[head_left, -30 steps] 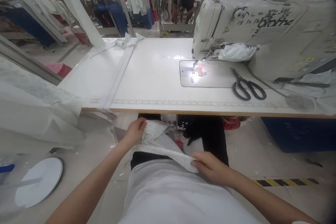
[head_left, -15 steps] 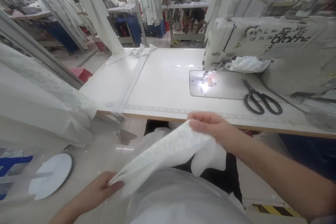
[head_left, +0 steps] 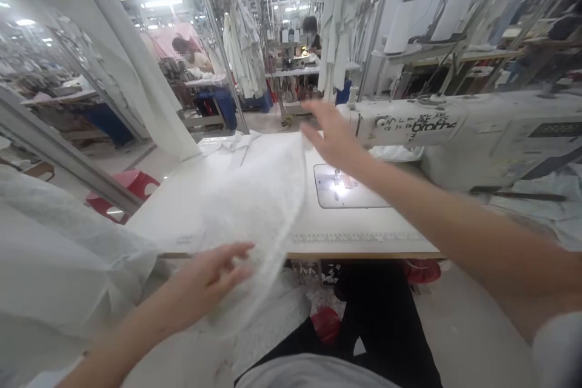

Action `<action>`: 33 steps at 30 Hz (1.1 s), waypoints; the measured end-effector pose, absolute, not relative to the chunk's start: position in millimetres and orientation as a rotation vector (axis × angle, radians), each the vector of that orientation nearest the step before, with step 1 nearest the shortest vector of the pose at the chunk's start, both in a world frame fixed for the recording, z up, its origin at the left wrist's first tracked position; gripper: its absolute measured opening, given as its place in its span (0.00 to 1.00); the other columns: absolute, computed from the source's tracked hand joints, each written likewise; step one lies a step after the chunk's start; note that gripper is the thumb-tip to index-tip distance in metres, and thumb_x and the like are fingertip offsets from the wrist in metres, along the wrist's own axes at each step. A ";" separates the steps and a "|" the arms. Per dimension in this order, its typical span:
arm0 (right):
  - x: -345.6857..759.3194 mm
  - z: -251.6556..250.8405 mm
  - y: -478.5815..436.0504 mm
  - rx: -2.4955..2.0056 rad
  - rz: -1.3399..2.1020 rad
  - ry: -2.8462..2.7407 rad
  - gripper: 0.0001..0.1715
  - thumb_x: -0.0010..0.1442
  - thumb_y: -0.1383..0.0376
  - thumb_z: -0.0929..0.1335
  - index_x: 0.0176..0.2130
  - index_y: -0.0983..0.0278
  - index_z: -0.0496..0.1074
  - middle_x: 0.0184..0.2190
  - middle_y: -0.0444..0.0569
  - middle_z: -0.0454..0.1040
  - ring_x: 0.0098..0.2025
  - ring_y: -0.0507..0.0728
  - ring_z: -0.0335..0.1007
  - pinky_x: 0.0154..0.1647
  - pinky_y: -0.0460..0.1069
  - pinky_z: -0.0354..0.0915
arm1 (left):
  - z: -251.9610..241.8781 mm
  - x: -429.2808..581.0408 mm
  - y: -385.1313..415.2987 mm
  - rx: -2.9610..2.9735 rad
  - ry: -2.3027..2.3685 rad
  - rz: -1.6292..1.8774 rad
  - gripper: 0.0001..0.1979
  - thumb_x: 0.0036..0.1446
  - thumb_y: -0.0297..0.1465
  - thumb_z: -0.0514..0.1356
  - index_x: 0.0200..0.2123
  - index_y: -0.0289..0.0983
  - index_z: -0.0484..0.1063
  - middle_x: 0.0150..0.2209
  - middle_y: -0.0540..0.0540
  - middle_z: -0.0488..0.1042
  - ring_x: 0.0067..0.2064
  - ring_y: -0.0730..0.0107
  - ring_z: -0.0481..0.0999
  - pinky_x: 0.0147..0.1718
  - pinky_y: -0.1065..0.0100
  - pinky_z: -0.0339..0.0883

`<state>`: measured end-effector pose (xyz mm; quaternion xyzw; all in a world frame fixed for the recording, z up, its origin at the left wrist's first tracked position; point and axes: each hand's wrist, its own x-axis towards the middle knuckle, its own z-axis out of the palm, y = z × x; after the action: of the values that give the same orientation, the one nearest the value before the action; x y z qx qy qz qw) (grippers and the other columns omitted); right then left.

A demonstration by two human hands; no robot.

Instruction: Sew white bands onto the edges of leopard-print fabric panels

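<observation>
Laying white fabric (head_left: 254, 206) onto surface (head_left: 364, 233): left hand (head_left: 207, 282) splayed on its near edge, right hand (head_left: 334, 136) open and empty at the far corner; flattening beside sewing machine (head_left: 454, 127) probably due.

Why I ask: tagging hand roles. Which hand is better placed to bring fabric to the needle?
Probably right: right hand is near the needle, at the fabric edge; left hand is farther off, at the table front.

White sheer fabric (head_left: 259, 206), cream sewing machine (head_left: 459, 133), red stool (head_left: 130, 185)
</observation>
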<state>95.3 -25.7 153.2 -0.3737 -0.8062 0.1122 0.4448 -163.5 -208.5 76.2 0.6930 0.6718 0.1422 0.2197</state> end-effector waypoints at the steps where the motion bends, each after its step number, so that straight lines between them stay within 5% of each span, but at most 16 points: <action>1: 105.4 135.2 -48.2 -0.898 0.358 -2.048 0.15 0.63 0.68 0.62 0.50 0.66 0.65 0.48 0.53 0.68 0.48 0.58 0.64 0.49 0.53 0.62 | 69.2 -148.7 -185.7 1.946 1.830 0.420 0.20 0.56 0.43 0.50 0.48 0.43 0.68 0.44 0.47 0.73 0.41 0.64 0.73 0.36 0.68 0.69; 4: 136.5 64.1 -120.9 -0.929 0.930 -2.387 0.15 0.63 0.62 0.61 0.31 0.64 0.72 0.26 0.46 0.74 0.29 0.55 0.69 0.31 0.49 0.65 | 47.1 -118.2 -123.2 2.079 1.933 0.402 0.26 0.60 0.43 0.45 0.57 0.37 0.59 0.59 0.40 0.60 0.57 0.59 0.62 0.50 0.61 0.62; 6: 152.8 13.2 -153.5 -1.002 1.285 -2.489 0.12 0.58 0.60 0.66 0.28 0.64 0.73 0.23 0.44 0.73 0.26 0.55 0.69 0.30 0.48 0.65 | 31.6 -107.8 -97.7 2.127 1.954 0.267 0.28 0.60 0.43 0.46 0.60 0.35 0.55 0.63 0.37 0.52 0.63 0.52 0.50 0.55 0.52 0.55; 8: 162.2 -33.0 -165.0 -1.143 1.434 -2.208 0.11 0.56 0.59 0.66 0.37 0.63 0.74 0.32 0.48 0.75 0.36 0.58 0.71 0.41 0.52 0.65 | 17.4 -103.0 -87.7 2.148 1.943 0.176 0.30 0.59 0.44 0.46 0.61 0.37 0.52 0.65 0.38 0.46 0.65 0.46 0.42 0.54 0.42 0.49; 10: 163.3 -70.7 -160.1 -1.225 1.406 -1.828 0.18 0.51 0.59 0.69 0.42 0.64 0.73 0.39 0.52 0.74 0.49 0.64 0.65 0.55 0.59 0.54 | 7.7 -104.3 -86.9 2.201 1.920 0.106 0.30 0.60 0.46 0.43 0.63 0.40 0.49 0.66 0.41 0.41 0.65 0.45 0.37 0.53 0.37 0.46; 13: 150.6 -106.9 -145.2 -1.195 1.442 -1.666 0.24 0.48 0.55 0.69 0.43 0.65 0.72 0.43 0.55 0.73 0.53 0.66 0.60 0.58 0.61 0.50 | 5.4 -115.2 -84.8 2.304 1.861 -0.013 0.30 0.61 0.47 0.38 0.64 0.43 0.44 0.66 0.46 0.37 0.66 0.50 0.35 0.55 0.38 0.44; 16: 130.5 -118.6 -141.8 -1.100 1.568 -1.661 0.19 0.47 0.54 0.69 0.34 0.66 0.75 0.33 0.52 0.75 0.41 0.63 0.69 0.46 0.57 0.63 | 11.7 -119.8 -72.6 2.300 1.839 -0.030 0.29 0.62 0.45 0.40 0.63 0.42 0.46 0.66 0.44 0.39 0.66 0.50 0.36 0.55 0.38 0.44; 19: 120.9 -111.1 -150.9 -1.015 1.654 -1.674 0.15 0.48 0.56 0.69 0.22 0.66 0.73 0.22 0.46 0.71 0.30 0.57 0.68 0.36 0.52 0.65 | 13.8 -101.8 -60.0 2.285 1.844 0.058 0.26 0.63 0.41 0.40 0.62 0.38 0.51 0.65 0.41 0.43 0.66 0.52 0.40 0.56 0.41 0.46; 24: 145.4 -83.1 -175.9 -0.869 1.845 -1.539 0.11 0.47 0.59 0.70 0.29 0.65 0.74 0.26 0.44 0.70 0.31 0.55 0.67 0.35 0.49 0.64 | 2.4 -52.9 -46.1 2.416 1.707 0.105 0.26 0.63 0.42 0.39 0.63 0.43 0.48 0.65 0.45 0.43 0.66 0.54 0.40 0.55 0.40 0.45; 28: 166.6 -77.7 -181.4 -0.892 1.975 -1.311 0.20 0.48 0.54 0.70 0.39 0.62 0.75 0.33 0.47 0.73 0.37 0.60 0.69 0.42 0.54 0.64 | -1.5 -33.7 -16.2 2.446 1.688 0.097 0.26 0.63 0.42 0.39 0.62 0.42 0.48 0.66 0.45 0.43 0.66 0.53 0.39 0.55 0.39 0.45; 33: 166.0 -90.9 -165.7 -1.091 1.687 -1.488 0.19 0.50 0.50 0.69 0.32 0.62 0.77 0.36 0.49 0.74 0.41 0.65 0.70 0.44 0.57 0.64 | 5.7 -19.3 14.7 2.428 1.678 0.101 0.26 0.63 0.40 0.40 0.63 0.40 0.48 0.66 0.44 0.42 0.66 0.54 0.39 0.55 0.40 0.45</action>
<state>166.0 -165.7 -90.9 -0.4141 -0.5648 0.6404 0.3152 -19.3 14.7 5.7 0.8184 0.5658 0.0341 0.0941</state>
